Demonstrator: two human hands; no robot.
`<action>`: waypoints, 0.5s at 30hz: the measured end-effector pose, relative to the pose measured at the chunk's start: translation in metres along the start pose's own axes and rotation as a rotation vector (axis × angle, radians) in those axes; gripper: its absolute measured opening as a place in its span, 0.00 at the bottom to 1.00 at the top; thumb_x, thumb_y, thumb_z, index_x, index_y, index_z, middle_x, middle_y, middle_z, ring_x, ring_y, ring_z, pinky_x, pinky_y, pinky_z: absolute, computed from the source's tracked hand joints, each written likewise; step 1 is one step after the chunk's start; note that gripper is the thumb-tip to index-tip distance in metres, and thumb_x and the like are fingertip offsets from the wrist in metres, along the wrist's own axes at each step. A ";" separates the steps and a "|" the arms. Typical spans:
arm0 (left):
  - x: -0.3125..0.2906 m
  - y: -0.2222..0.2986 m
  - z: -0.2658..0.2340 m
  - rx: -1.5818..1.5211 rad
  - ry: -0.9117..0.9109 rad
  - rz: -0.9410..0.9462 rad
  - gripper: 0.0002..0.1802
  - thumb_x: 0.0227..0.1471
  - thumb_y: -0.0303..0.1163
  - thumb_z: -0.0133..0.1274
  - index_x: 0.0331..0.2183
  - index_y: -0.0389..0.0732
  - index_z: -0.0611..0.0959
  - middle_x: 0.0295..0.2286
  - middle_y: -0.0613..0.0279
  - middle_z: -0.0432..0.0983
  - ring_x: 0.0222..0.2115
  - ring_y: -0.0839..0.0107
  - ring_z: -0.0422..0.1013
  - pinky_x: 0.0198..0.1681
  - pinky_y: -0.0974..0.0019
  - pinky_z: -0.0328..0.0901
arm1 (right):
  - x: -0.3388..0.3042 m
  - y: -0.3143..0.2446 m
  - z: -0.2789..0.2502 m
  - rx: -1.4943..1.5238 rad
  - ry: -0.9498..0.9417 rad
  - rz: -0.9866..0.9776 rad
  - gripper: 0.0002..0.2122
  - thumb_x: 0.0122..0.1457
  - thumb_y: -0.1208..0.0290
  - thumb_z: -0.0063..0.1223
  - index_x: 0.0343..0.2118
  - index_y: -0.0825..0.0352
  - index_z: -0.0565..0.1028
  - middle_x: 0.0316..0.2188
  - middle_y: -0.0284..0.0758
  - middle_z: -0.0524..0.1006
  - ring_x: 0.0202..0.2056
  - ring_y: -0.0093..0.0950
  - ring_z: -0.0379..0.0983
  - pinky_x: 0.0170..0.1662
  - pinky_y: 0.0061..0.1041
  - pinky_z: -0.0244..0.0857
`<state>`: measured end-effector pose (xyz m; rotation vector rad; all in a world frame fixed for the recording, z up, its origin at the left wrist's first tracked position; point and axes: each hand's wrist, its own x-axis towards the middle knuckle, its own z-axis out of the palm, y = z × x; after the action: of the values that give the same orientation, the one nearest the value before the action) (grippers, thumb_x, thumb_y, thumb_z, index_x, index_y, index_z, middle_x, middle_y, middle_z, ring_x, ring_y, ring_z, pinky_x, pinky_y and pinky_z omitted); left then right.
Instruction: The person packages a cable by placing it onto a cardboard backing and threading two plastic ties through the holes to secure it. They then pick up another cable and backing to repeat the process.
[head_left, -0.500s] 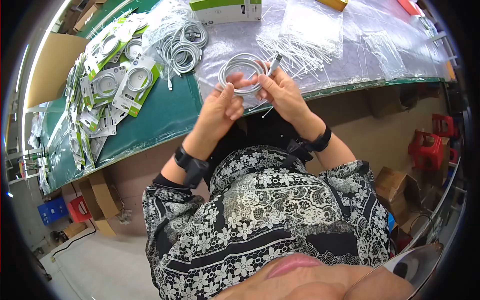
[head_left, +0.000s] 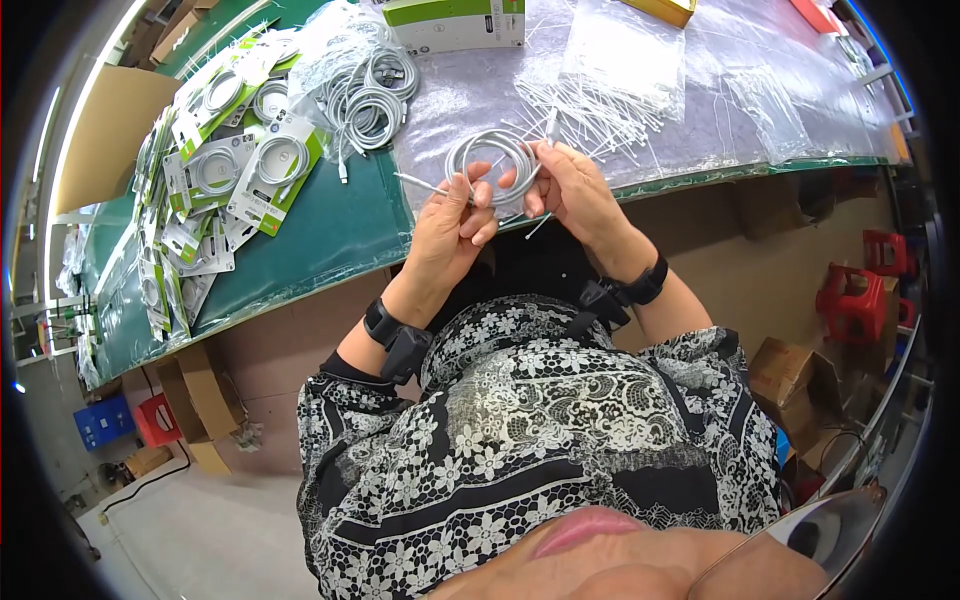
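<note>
A grey cable wound into a round coil [head_left: 500, 139] is held between my two hands, over the table's near edge. My left hand [head_left: 448, 228] pinches the coil's lower left side, thumb and fingers closed on it. One slim plug end [head_left: 412, 181] sticks out leftward there. On the coil's right side my right hand [head_left: 583, 198] is closed, fingertips against the loops. The other plug [head_left: 553, 122] rises above its fingers. A thin white cable tie [head_left: 538, 226] hangs down beside my right hand. How far the tie goes round the coil is hidden.
Several carded grey cables [head_left: 275, 165] are heaped at the left of the green table [head_left: 330, 225]. Loose coiled cables [head_left: 370, 110] lie nearer the middle. Beyond my hands are scattered white cable ties [head_left: 600, 110], a clear bag [head_left: 630, 50] and a green-and-white box [head_left: 460, 30].
Both hands and the coil have shifted slightly right and toward me. The left plug end now points out more plainly, and the right plug has turned more upright.
</note>
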<state>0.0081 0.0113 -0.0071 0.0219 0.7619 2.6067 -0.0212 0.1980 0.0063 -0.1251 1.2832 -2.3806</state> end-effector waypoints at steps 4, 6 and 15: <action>-0.002 0.005 0.021 0.283 0.115 -0.211 0.17 0.59 0.42 0.43 0.43 0.39 0.70 0.22 0.71 0.63 0.15 0.84 0.54 0.19 0.79 0.55 | 0.007 -0.020 -0.008 -0.556 -0.064 0.035 0.17 0.64 0.63 0.39 0.46 0.74 0.68 0.23 0.31 0.73 0.18 0.16 0.66 0.24 0.15 0.64; 0.003 0.009 0.015 0.302 0.118 -0.233 0.16 0.59 0.42 0.43 0.41 0.40 0.70 0.21 0.71 0.63 0.15 0.84 0.53 0.18 0.78 0.55 | 0.006 -0.020 -0.001 -0.609 -0.064 -0.003 0.16 0.64 0.64 0.40 0.44 0.73 0.69 0.23 0.30 0.72 0.19 0.15 0.66 0.24 0.14 0.62; 0.012 0.019 0.007 0.404 0.112 -0.369 0.13 0.60 0.40 0.41 0.37 0.40 0.70 0.21 0.72 0.63 0.14 0.84 0.53 0.16 0.78 0.53 | 0.010 -0.010 -0.016 -0.845 -0.118 0.050 0.07 0.61 0.70 0.44 0.33 0.70 0.70 0.17 0.25 0.66 0.19 0.14 0.63 0.23 0.14 0.59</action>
<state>-0.0093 0.0055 0.0071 -0.1339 1.1974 2.0882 -0.0376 0.2108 0.0039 -0.4610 2.1022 -1.6109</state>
